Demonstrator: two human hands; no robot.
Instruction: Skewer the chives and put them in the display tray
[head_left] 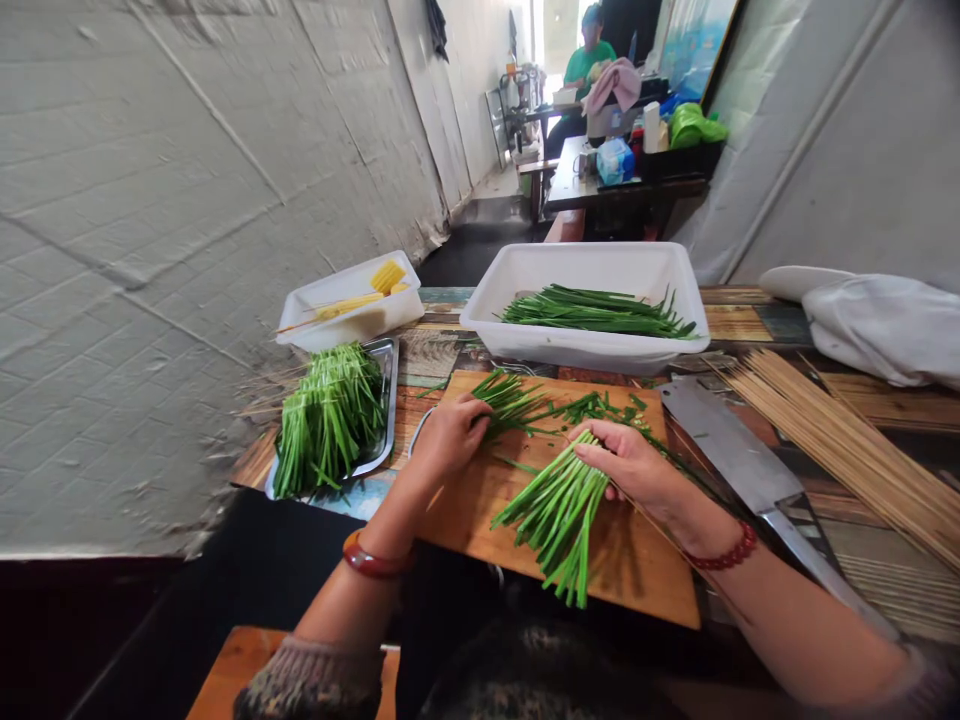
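My right hand (626, 465) grips a bunch of cut green chives (559, 510) near one end, its stalks fanning toward me over the wooden cutting board (637, 580). A thin bamboo skewer runs back under that hand along the wrist. My left hand (452, 432) is closed, fingertips pinching at a loose pile of chives (514, 405) on the board's far left part; exactly what sits between the fingers is partly hidden. Chopped chive bits (596, 405) lie at the board's far edge. Left of the board, a metal tray (390, 390) bears stacked chive bundles (330, 420).
Behind the board stands a white tub (585, 350) of long chives; a smaller white tub (352, 327) holds corn pieces (388, 277). To the right lie a cleaver (739, 450) and many bamboo skewers (847, 440). A person in green (589, 65) sits at the back.
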